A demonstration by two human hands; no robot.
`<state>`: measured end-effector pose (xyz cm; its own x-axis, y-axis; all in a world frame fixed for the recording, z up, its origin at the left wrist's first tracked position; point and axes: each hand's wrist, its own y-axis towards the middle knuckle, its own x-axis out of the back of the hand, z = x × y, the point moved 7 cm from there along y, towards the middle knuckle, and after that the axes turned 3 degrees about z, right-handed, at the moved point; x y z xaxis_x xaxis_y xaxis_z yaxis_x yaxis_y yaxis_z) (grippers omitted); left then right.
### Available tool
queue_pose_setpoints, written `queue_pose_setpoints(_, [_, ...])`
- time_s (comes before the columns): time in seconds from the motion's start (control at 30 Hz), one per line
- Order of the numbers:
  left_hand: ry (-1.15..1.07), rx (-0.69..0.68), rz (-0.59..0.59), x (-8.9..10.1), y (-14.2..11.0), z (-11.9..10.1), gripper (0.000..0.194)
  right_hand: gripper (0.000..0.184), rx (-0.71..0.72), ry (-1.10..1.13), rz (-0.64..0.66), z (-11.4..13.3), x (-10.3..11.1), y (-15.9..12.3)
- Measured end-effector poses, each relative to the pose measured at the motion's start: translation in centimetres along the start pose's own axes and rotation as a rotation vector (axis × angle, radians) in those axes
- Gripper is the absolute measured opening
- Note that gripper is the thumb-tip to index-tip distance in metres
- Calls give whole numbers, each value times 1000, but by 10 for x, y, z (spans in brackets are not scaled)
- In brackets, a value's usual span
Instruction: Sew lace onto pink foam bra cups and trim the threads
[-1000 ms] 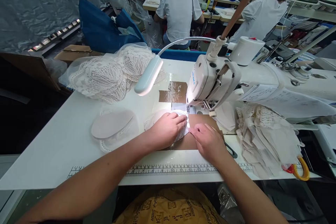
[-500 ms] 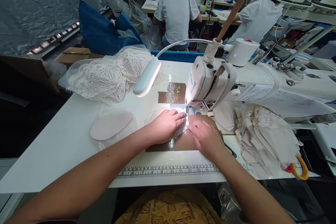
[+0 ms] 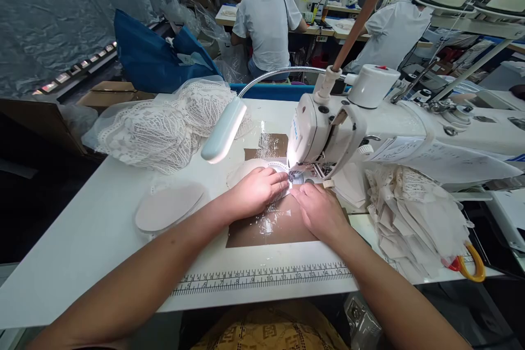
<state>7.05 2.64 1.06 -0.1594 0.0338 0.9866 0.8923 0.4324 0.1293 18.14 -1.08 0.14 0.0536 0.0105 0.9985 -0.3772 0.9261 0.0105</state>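
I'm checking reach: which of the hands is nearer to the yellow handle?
Right. The right hand is left of the yellow handle and farther back; the left hand is farther left, on the white cloth.

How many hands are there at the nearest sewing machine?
2: the left hand is on whitish fabric by the machine head; the right hand is to its right, over the brown sheet. No other seems hidden.

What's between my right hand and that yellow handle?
The head view shows, from your right hand: a strip of white table, then a heap of pale cloth pieces.
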Motion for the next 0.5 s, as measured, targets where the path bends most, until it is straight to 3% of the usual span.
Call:
queue_pose_setpoints(0.17, [-79, -13, -27, -1, -2, -4, 34, 38, -13, -6, -6, -1, -1, 3])
queue_pose_setpoints(0.5, [-58, 14, -71, -3, 4, 14, 37, 47, -43, 54, -55, -9, -7, 6])
